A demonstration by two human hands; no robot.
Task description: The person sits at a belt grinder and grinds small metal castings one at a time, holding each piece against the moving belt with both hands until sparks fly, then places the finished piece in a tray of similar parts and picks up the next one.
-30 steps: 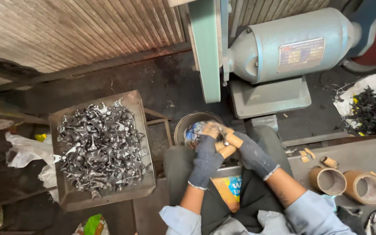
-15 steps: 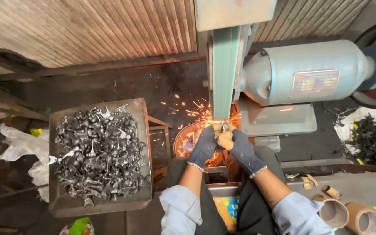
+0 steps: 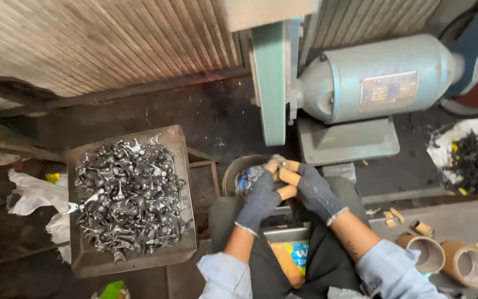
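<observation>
Both gloved hands meet over a round metal bucket [image 3: 238,173]: the left hand [image 3: 261,198] and right hand [image 3: 315,191] close together around a small metal part [image 3: 279,161], taped fingertips pinching it below the green grinder guard [image 3: 270,83]. A square tray of dark metal castings [image 3: 125,194] sits well left.

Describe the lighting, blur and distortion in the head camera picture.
Head view: light falls brightest on the ribbed wall at top left; the floor by the tray of metal parts is dim. The gloved left hand and right hand are fairly sharp, the small piece between them is hard to make out. Wide-angle bending curves the motor and the edges.
</observation>
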